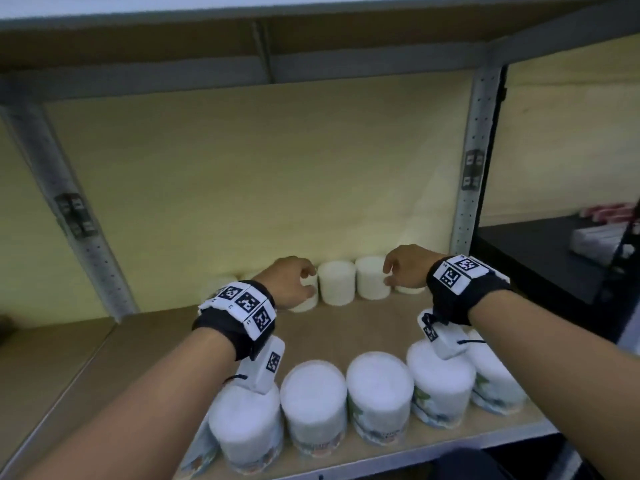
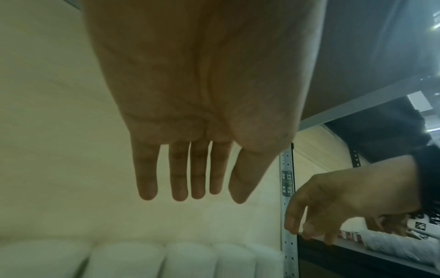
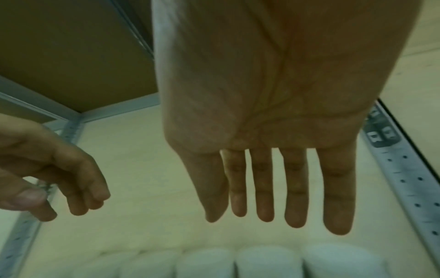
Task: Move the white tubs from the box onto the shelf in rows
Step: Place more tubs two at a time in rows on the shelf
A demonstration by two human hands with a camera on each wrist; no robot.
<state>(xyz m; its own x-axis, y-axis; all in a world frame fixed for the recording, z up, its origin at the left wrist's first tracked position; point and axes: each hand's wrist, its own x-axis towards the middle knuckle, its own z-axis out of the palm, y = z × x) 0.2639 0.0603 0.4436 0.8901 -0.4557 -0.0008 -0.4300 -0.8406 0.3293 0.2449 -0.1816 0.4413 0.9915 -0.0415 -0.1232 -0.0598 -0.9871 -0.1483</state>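
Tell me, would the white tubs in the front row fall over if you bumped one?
Probably not easily: each front-row tub stands upright on a flat base. They look taller than wide, so a hard knock could tip one. Packed side by side, one falling might nudge its neighbours.

Dim, soft-focus views (edges warped)
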